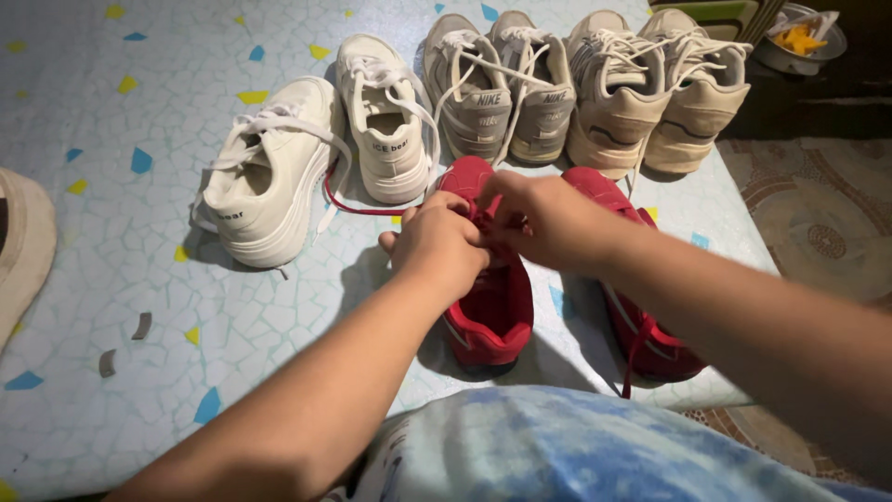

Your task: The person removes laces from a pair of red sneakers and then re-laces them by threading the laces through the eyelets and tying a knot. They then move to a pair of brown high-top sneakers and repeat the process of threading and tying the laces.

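At the centre of the frame a red sneaker (491, 316) stands on the patterned floor (139, 279), heel toward the camera. Both of the person's hands meet over its lacing area. The left hand (439, 244) is clenched on the red lace (358, 206) near the tongue, and the right hand (539, 216) pinches the same lace just beside it, fingertips close together. A loop of that lace trails out to the left across the floor, touching the base of the white pair.

To do this lacing step well, it seems wise to keep the lace taut between the two hands and flat rather than twisted, and to hold the shoe steady so it does not tip.

Its mate, the second red sneaker (641, 325), lies just to the right, partly under the right forearm. Behind, across the upper frame, stand a pair of white sneakers (307, 158), a pair of grey sneakers (506, 84) and a pair of beige sneakers (655, 88). A bowl (801, 42) sits at the upper right corner.

The trailing loop could snag on the nearest white shoe; otherwise nothing blocks the hands.
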